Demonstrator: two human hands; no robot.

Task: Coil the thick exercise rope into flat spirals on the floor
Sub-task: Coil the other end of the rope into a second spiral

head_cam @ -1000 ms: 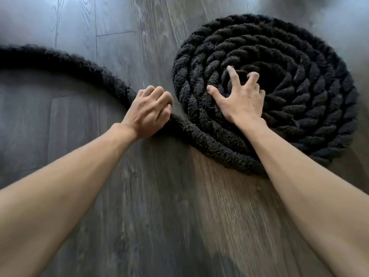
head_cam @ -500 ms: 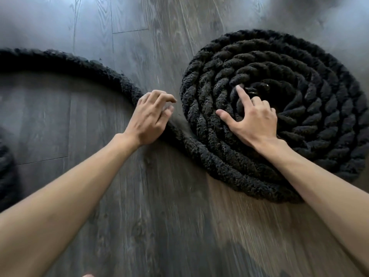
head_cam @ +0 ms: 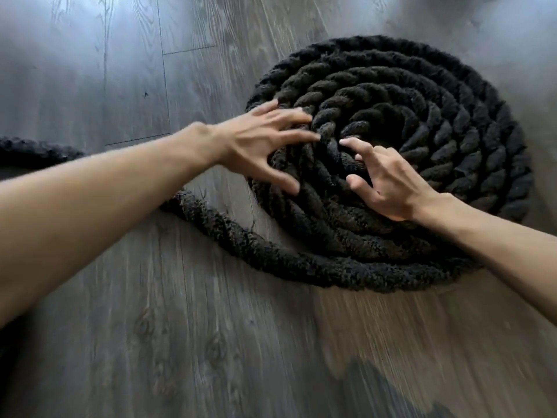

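From my remote seat I look down on the thick black rope, which lies wound in a flat spiral of several close turns on the grey wood-plank floor, right of centre in the view. Its free length leaves the near edge of the spiral, curves off to the left, passes under the left forearm and shows again at the left border. The left hand is spread wide over the left side of the spiral, fingers straight and fanned, their tips on the inner turns and the thumb on the outer ones; it holds nothing. The right hand sits on the near-middle turns with its fingers half bent, the forefinger tip close to the spiral's centre and the thumb held apart; it encloses nothing either. Both hands are slightly blurred.
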